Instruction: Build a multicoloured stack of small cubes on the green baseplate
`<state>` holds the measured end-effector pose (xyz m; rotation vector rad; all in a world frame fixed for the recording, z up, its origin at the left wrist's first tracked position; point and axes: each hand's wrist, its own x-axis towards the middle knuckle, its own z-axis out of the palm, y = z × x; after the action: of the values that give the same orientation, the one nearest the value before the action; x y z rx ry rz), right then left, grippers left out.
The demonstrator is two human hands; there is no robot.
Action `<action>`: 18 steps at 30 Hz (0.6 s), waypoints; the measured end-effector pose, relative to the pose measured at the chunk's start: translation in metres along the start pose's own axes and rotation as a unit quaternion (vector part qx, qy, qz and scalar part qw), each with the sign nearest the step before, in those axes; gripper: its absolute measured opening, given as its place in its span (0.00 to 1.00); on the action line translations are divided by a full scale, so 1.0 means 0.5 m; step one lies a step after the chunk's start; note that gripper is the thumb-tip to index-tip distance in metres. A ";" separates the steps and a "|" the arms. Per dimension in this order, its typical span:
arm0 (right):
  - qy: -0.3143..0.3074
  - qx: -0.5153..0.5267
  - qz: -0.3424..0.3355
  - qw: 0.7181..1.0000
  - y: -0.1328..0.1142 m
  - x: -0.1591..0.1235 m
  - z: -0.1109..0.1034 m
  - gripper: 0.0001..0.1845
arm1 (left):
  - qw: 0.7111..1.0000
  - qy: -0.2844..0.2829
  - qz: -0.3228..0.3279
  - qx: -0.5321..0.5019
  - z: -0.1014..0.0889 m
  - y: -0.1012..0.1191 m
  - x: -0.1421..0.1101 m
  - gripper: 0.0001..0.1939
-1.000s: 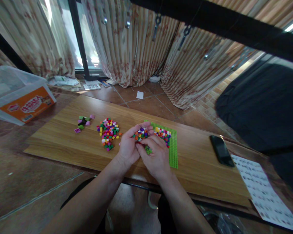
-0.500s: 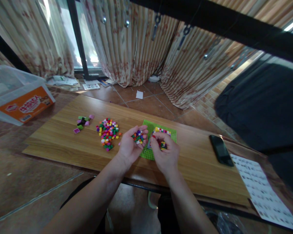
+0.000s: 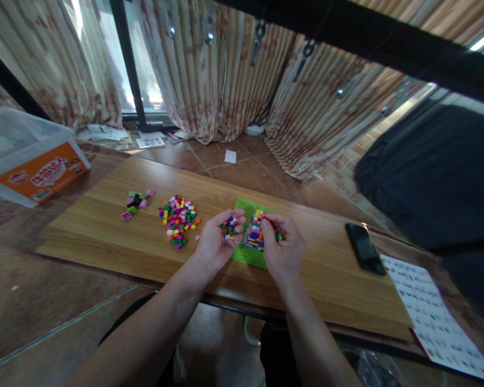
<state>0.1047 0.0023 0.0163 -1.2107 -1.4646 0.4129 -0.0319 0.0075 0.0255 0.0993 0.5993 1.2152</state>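
My left hand [image 3: 216, 240] is palm up and cupped around a small heap of toy bricks [image 3: 229, 228] in mixed colours. Just right of it, a multicoloured brick structure [image 3: 255, 234] stands on a green baseplate [image 3: 248, 257]. Over the structure's right side is my right hand [image 3: 285, 242], thumb and forefinger pinched together at its top. A bit of red shows at those fingertips, looking like a small red brick; whether it touches the structure I cannot tell. The hand hides the right part of structure and baseplate.
A pile of loose bricks [image 3: 179, 217] lies on the wooden board [image 3: 105, 242], with larger pink, green and black bricks [image 3: 135, 202] farther left. A phone [image 3: 364, 248] and printed sheet [image 3: 431, 306] are at the right. A clear plastic tub [image 3: 28, 150] stands far left.
My right hand has shifted right, from the structure's near middle to its right side, uncovering more of the coloured bricks. My left hand stays cupped in nearly the same place.
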 end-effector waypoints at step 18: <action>-0.008 -0.024 -0.013 1.000 0.009 0.003 -0.005 0.10 | 1.000 -0.008 -0.003 -0.008 -0.003 0.003 0.000 0.09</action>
<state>0.1090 0.0044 0.0144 -1.2285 -1.5106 0.3729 -0.0340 0.0078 0.0246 0.0932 0.5742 1.2117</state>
